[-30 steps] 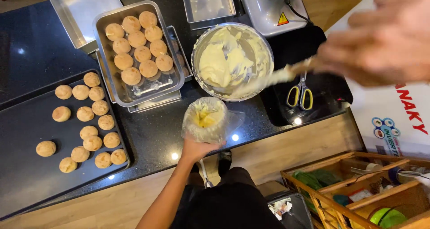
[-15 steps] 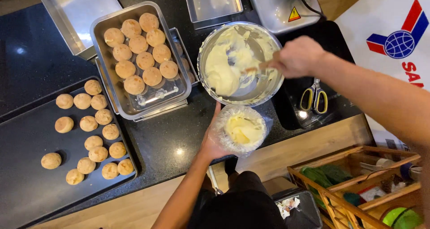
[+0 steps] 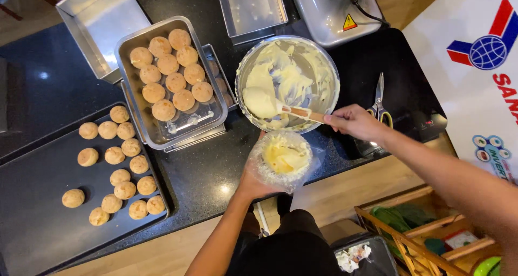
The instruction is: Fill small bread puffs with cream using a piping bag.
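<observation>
My left hand (image 3: pixel 253 180) grips a clear piping bag (image 3: pixel 283 158) held open at the top, with pale yellow cream inside. My right hand (image 3: pixel 353 122) holds a spatula (image 3: pixel 270 104) by its wooden handle; the blade carries a lump of cream and rests inside the metal bowl (image 3: pixel 328 71), which is smeared with the same cream. The bag sits just below the bowl's near rim, above the black counter's front edge.
A metal pan of round baked buns (image 3: pixel 171 76) stands left of the bowl. A dark tray (image 3: pixel 32 222) with several more buns lies at the far left. Scissors (image 3: pixel 379 100) lie right of the bowl. An empty metal pan (image 3: pixel 97 25) and a mixer base (image 3: pixel 334 9) stand behind.
The right hand came in from the right and dipped the spatula into the bowl, scooping up cream. The left hand shifted the bag rightward, closer under the bowl's rim.
</observation>
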